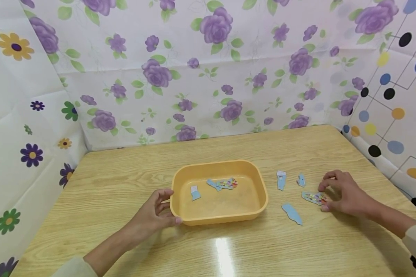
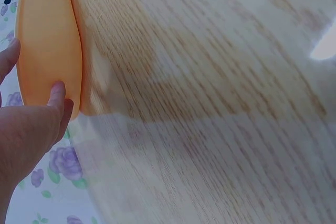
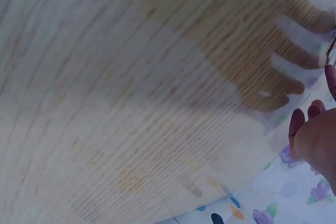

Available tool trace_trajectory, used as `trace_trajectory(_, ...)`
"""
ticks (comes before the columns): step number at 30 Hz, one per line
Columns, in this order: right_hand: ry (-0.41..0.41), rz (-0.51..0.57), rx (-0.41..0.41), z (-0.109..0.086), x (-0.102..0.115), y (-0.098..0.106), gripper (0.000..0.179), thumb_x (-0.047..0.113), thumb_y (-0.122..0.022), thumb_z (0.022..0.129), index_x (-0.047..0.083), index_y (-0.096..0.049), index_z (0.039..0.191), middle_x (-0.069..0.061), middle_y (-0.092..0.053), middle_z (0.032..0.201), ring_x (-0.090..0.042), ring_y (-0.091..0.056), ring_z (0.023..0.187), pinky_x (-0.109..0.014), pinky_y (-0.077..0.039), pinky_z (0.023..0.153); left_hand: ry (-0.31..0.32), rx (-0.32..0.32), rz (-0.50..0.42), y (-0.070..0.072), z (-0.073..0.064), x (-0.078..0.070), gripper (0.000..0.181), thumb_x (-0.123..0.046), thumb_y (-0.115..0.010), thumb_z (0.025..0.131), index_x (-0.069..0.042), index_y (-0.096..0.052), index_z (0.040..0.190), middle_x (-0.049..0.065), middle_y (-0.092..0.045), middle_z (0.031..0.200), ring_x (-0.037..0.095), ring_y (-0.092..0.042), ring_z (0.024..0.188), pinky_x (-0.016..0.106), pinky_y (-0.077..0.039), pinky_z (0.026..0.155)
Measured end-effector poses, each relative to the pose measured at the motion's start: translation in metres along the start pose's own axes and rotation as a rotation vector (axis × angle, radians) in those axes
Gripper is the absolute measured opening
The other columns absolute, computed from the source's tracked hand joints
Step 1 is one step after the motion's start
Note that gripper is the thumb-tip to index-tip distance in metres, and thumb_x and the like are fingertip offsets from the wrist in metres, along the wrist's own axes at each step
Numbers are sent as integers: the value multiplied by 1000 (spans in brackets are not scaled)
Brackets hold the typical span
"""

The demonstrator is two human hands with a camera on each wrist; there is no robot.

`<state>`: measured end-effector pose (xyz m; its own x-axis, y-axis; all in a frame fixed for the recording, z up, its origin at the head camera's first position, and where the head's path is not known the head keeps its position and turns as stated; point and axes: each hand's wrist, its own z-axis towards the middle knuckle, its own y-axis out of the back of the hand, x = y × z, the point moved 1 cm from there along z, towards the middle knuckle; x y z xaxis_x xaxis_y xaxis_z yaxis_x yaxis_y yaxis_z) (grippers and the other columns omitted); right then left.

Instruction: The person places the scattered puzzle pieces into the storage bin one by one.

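Over on the right, the right hand point(image 1: 343, 194) has its thumb and fingers drawn close, pinching the end of a patterned cutout point(image 1: 312, 197): a slim, jagged sliver, pale blue at the far tip, flecked yellow, purple and red. It's at table level, right of the tray point(image 1: 219, 221), and the hand covers its right end. Around it, 3 light-blue pieces: a white-topped strip point(image 1: 281, 181), a little scrap point(image 1: 301, 180), and a long wavy sliver point(image 1: 292, 214) nearest the viewer. Across the table point(image 1: 131, 169), the left hand point(image 1: 152, 215) grips the tray's left end, thumb on the near corner. Inside that glossy, yellow-orange tray, 3 more cutouts point(image 1: 195, 193), 1 brightly flecked.
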<state>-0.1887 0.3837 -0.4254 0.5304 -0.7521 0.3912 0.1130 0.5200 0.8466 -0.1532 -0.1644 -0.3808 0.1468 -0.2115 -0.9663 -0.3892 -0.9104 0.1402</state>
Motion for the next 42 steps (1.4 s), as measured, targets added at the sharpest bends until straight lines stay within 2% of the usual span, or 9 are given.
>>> trace_trajectory(7, 13, -46, -15, -1, 3, -5, 39, 11, -91, 60, 25, -61, 81, -7, -49, 108, -23, -34, 97, -29, -27, 74, -20, 13, 11, -1, -2, -1, 85, -14, -81, 78, -3, -25, 140, 17, -25, 151, 38, -33, 136, 28, -47, 104)
trace_trajectory(14, 39, -104, -33, -1, 5, -3, 40, 14, -92, 59, 28, -59, 76, -3, -51, 107, -17, -34, 97, -28, -30, 74, -15, 7, 9, -1, -2, -2, 85, -14, -82, 77, -4, -25, 140, 16, -26, 151, 37, -34, 136, 26, -47, 103)
trace_trajectory(19, 32, -97, -27, -1, 8, -2, 37, 15, -91, 62, 28, -59, 75, -3, -52, 108, -15, -34, 97, -27, -30, 73, -19, 6, 13, -1, -2, -2, 84, -14, -82, 77, -4, -25, 140, 16, -26, 151, 37, -34, 136, 27, -47, 103)
trace_trajectory(27, -36, -87, -13, 0, 13, 1, 33, 18, -90, 64, 28, -60, 74, -8, -55, 112, -20, -37, 99, -28, -32, 73, -15, 6, 10, -1, -2, -1, 84, -14, -82, 77, -4, -26, 140, 16, -27, 150, 37, -34, 136, 28, -48, 103)
trace_trajectory(33, -47, -46, -28, 7, 15, 8, 31, 14, -89, 65, 25, -62, 75, -14, -55, 116, -27, -38, 100, -32, -33, 71, -12, 6, 7, -1, -1, 0, 84, -14, -82, 77, -5, -26, 140, 15, -28, 150, 37, -35, 135, 28, -48, 103)
trace_trajectory(42, -73, 30, -58, 20, 17, 18, 25, 14, -86, 70, 22, -65, 80, -17, -53, 121, -37, -39, 106, -38, -33, 71, -11, -7, 5, 0, 0, 1, 87, -14, -83, 75, -5, -26, 140, 14, -29, 150, 35, -35, 135, 26, -48, 103)
